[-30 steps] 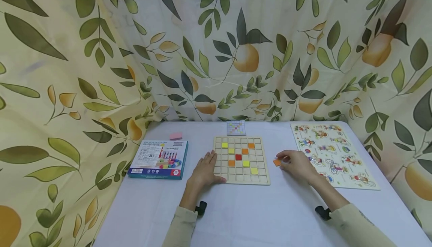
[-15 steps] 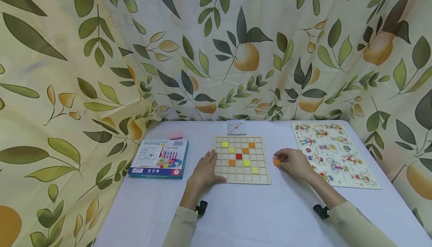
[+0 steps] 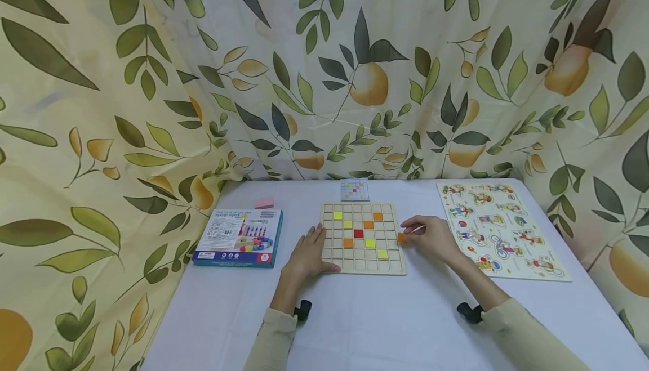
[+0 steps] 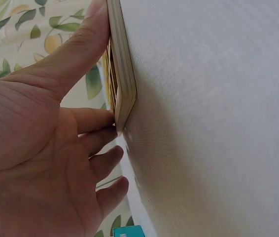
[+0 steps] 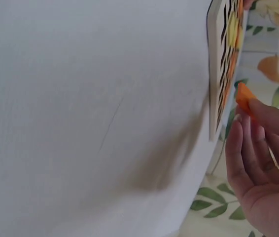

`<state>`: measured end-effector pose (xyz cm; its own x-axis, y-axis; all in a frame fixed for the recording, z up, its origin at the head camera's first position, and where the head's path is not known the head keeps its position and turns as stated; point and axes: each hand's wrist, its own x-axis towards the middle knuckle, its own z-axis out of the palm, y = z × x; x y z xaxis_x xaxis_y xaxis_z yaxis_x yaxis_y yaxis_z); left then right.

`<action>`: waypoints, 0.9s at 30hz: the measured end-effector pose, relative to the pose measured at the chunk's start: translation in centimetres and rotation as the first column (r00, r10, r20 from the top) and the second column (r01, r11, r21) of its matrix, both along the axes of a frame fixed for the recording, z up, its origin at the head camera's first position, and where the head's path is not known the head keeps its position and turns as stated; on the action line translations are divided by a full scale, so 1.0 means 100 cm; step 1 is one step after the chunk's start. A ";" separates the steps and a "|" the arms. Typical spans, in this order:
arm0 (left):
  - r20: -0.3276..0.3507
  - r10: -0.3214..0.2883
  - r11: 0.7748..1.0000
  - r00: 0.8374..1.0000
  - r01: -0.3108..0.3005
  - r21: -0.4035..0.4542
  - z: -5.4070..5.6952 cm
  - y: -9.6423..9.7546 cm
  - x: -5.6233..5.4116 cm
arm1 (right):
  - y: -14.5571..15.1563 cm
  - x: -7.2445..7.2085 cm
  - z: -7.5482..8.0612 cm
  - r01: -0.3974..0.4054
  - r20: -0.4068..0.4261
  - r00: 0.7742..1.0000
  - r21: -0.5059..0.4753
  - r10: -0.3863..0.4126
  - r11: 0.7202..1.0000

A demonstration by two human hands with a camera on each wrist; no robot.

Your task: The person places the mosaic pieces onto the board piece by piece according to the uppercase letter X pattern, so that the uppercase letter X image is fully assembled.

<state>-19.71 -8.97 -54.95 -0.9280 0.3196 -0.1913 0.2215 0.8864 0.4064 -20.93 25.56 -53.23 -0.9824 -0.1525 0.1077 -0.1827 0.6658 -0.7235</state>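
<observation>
A wooden grid board (image 3: 365,265) lies mid-table with red, orange and yellow square tiles in some cells. My left hand (image 3: 306,253) rests against its left side, thumb along the near edge and the other fingers loosely extended; the left wrist view shows the thumb on the board's edge (image 4: 124,74). Just off the right side, my right hand (image 3: 432,238) pinches an orange tile (image 3: 401,238) between thumb and fingertips. In the right wrist view this tile (image 5: 244,96) is raised beside the board. A thin pale edge shows among the right fingers.
Behind the board lies a small pattern card (image 3: 354,190) with a coloured grid. A boxed set (image 3: 238,238) sits at left, with a pink block (image 3: 264,202) behind it. At right is a picture puzzle board (image 3: 499,231). A patterned curtain (image 3: 284,157) hangs behind the table.
My right hand has moved left with the orange tile, from the cloth beside the board to the board's right edge. The left hand has stayed in place.
</observation>
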 end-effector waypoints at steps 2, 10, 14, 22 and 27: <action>0.000 0.000 1.000 1.000 0.000 -0.002 0.000 0.000 0.000 | -0.007 0.000 0.001 -0.005 0.011 1.000 -0.018 0.005 1.000; -0.004 0.001 1.000 1.000 -0.001 -0.004 -0.001 0.001 0.000 | -0.034 -0.001 0.004 -0.035 0.035 0.999 -0.076 0.038 0.997; 0.002 0.000 1.000 1.000 0.000 -0.006 0.000 0.000 0.000 | -0.050 -0.002 0.003 -0.048 0.042 0.998 -0.105 0.052 0.993; 0.009 -0.004 1.000 1.000 0.004 -0.010 0.003 0.001 0.000 | -0.085 -0.001 -0.002 -0.076 0.065 0.994 -0.180 0.089 0.981; 0.012 -0.008 1.000 1.000 0.008 -0.012 0.003 0.000 0.000 | -0.102 -0.002 -0.004 -0.090 0.067 0.992 -0.216 0.106 0.972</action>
